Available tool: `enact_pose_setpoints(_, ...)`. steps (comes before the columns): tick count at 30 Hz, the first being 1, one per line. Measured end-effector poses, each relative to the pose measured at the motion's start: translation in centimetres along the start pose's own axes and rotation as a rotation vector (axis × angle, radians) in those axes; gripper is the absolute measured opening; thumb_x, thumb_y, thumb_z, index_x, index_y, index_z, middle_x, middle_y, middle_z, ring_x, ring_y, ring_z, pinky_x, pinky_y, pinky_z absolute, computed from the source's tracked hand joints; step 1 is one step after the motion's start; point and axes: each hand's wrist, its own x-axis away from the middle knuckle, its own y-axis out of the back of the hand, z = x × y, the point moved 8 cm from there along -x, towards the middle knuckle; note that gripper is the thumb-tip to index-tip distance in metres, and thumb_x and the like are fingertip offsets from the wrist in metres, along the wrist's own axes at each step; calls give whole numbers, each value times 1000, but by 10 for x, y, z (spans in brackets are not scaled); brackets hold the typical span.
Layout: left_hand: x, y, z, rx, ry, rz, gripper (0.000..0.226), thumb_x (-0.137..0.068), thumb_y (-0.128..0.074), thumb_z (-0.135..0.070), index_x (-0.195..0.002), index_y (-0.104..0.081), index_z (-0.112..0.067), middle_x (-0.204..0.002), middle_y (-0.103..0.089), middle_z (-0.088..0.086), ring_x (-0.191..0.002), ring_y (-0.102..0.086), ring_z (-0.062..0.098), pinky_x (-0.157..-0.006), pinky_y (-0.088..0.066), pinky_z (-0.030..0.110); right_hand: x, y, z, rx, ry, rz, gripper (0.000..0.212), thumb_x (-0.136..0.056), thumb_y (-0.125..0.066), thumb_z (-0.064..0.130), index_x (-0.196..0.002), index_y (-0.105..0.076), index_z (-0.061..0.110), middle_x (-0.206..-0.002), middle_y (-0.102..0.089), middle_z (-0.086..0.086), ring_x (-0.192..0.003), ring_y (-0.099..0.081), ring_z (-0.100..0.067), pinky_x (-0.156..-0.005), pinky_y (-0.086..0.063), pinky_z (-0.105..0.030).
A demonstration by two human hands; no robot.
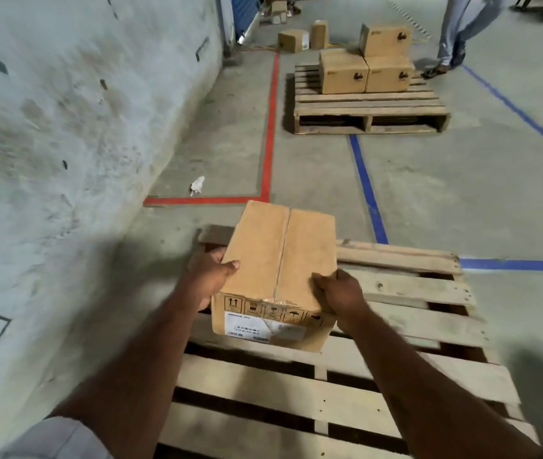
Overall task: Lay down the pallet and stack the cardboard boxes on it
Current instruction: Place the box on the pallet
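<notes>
The pallet (pixel 396 385) lies flat on the floor, so stacking is underway — left hand (pixel 209 279) and right hand (pixel 338 294) grip the cardboard box (pixel 280 260) by its sides (tape seam up) over the pallet's far-left corner. Next, I judge: lower it squarely onto the slats.

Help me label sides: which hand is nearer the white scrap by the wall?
Left. The left hand grips the box on its left side, toward the white scrap; the right hand grips the opposite side, farther.
</notes>
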Motion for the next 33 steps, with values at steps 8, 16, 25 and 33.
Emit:
enact_pose_setpoints(8, -79, -12, 122, -125, -52, -41, 53, -98, -57, -9, -148, -41, -12, -128, -65, 9, -91, -63, 15, -69, -50, 24, -67, -39, -119, 54, 14, 125, 23, -92, -66, 1, -111, -53, -2, -95, -64, -17, -81, -65, -27, -61, -56, -32)
enact_pose_setpoints(16, -82, -18, 173, -283, 54, 38, 62, -87, -73, -11, -141, -43, -13, -132, -60, 7, -119, -55, 23, -100, -44, 34, -55, -47, -156, 367, -87, 185, 47, -91, -69, 47, -124, -55, 15, -118, -63, -12, -99, -68, -31, -73, -64, -51)
enact_pose_setpoints(25, -98, -11, 174, -350, 2, -24, 61, -90, -70, -20, -146, -44, -16, -135, -62, 6, -122, -58, 26, -98, -46, 37, -60, -56, -162, 343, -125, 161, 40, -89, -66, 46, -115, -63, 15, -115, -65, -18, -88, -71, -32, -61, -60, -36)
enact_pose_setpoints(33, -100, -9, 179, -366, 2, -28, 63, -90, -70, -22, -146, -41, -19, -136, -60, 5, -124, -56, 28, -101, -48, 43, -62, -57, -163, 368, -113, 154, 27, -96, -61, 39, -111, -67, 18, -111, -67, -16, -91, -71, -33, -66, -62, -39)
